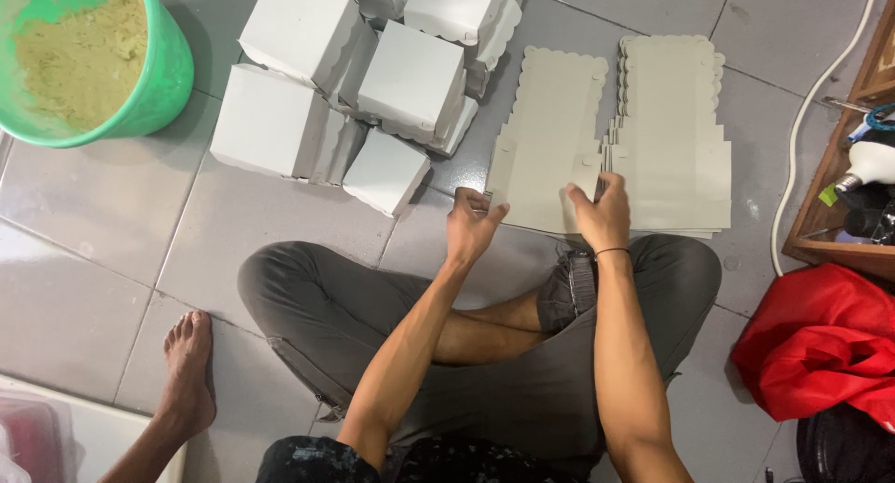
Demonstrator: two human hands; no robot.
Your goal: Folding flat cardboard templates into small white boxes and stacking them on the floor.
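I sit cross-legged on a grey tiled floor. A flat, unfolded grey-white cardboard box blank (550, 138) with scalloped edges lies in front of my knees. My left hand (471, 224) holds its near left edge, fingers curled on the card. My right hand (601, 213), with a thin dark band on the wrist, presses on the near right part of the same blank. Beside it on the right lies a stack of flat blanks (671, 138). Several folded white boxes (345, 82) stand in a cluster to the far left of the blanks.
A green bucket (163, 82) holding a yellowish mass stands at the top left. Another person's bare foot (189, 366) rests at lower left. A red cloth (820, 348) and a wooden shelf (844, 175) with a white cable (797, 129) are on the right.
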